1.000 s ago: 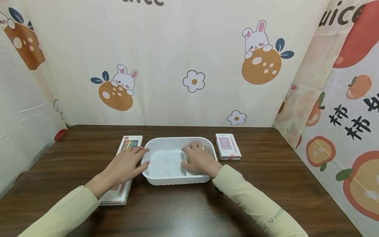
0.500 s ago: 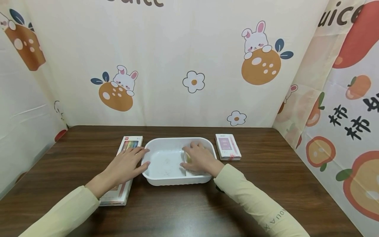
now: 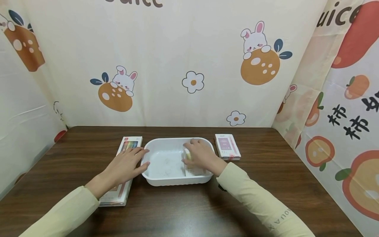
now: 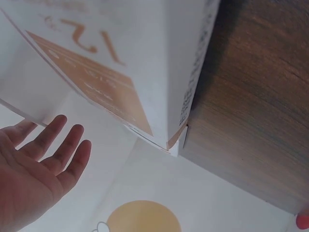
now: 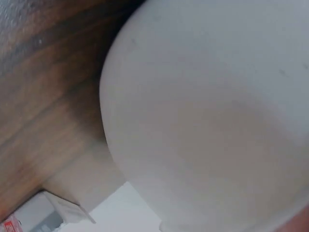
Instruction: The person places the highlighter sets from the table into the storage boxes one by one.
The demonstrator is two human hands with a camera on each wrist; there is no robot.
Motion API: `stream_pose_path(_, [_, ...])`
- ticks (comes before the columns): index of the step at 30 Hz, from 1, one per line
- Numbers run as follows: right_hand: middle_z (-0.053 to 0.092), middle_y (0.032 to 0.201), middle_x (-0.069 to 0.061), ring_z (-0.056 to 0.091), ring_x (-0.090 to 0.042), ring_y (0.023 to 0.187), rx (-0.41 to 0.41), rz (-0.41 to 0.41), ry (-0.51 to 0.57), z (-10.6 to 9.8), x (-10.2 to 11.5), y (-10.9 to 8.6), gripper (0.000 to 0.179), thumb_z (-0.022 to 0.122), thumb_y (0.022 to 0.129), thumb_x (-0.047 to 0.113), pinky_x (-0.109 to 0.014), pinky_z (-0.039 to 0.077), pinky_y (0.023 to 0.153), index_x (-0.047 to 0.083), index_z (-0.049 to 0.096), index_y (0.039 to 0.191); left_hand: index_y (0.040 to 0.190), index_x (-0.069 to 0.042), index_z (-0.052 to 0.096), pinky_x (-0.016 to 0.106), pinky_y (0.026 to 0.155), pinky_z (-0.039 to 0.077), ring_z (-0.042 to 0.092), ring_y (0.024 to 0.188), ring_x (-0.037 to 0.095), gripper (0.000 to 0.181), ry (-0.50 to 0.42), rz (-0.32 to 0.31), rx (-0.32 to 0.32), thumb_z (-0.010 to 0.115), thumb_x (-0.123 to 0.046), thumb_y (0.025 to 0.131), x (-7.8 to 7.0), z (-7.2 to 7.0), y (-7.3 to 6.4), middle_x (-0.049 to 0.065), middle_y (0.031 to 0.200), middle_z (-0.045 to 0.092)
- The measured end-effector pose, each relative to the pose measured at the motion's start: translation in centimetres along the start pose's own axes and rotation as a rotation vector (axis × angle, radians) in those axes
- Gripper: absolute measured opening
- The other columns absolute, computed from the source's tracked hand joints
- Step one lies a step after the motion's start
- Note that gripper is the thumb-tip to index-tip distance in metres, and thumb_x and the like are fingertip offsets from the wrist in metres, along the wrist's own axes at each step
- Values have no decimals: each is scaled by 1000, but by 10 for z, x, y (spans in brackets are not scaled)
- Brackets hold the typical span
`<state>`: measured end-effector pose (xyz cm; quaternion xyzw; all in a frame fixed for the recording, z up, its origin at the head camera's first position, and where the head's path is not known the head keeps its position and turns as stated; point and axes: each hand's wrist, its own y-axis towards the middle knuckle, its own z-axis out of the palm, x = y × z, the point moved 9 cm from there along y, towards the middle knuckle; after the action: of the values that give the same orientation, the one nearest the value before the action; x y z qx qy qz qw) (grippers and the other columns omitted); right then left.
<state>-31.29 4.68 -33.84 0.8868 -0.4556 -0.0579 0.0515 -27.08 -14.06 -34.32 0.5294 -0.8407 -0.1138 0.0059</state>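
A white plastic tub (image 3: 165, 181) stands in the middle of the table. At its left rim my left hand (image 3: 125, 167) rests with fingers spread and fairly straight, above the stacked flat boxes; the left wrist view shows this hand (image 4: 36, 169) palm-side, holding nothing. My right hand (image 3: 204, 156) is inside the tub's right end, over a small pale box (image 3: 195, 171) with a yellow-green patch. Its fingers look loosely bent and apart from one another, and they partly cover the box. In the right wrist view the tub wall (image 5: 203, 116) fills most of the picture.
Under the left forearm lie flat white boxes (image 3: 113, 199) with colored pencils pictured on the top one. A smaller white and purple box (image 3: 228, 148) lies right of the tub on the dark wooden table (image 3: 165, 214). Printed curtains (image 3: 163, 98) hang behind and beside it.
My right hand has shifted slightly right and up, so more of the small box shows under it. The left hand and the tub look unmoved.
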Motion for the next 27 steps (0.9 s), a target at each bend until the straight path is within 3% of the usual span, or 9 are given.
stream_pose_path(12, [54,117,-8,53,-29,97,0,57,26,-16,-8,-4,54,59,82,45,-40,50,65,16,52,127,128,-10,52,53,96,37,50,116,32,51,3,1,-6,50,-43,89,-1,-1,0,12,126,54])
stream_pose_path(20, [51,122,-7,49,-29,104,4,102,49,-23,-22,-6,55,60,82,44,-44,48,76,19,50,129,128,-10,52,53,96,37,50,117,32,51,-2,2,-5,49,-44,89,-1,-1,0,12,126,54])
stream_pose_path(27, [52,121,-9,50,-31,104,-28,118,45,-30,-36,-10,54,61,82,44,-46,48,77,17,51,128,128,-11,52,53,96,37,50,117,32,51,0,3,-8,49,-44,89,0,-1,0,12,126,54])
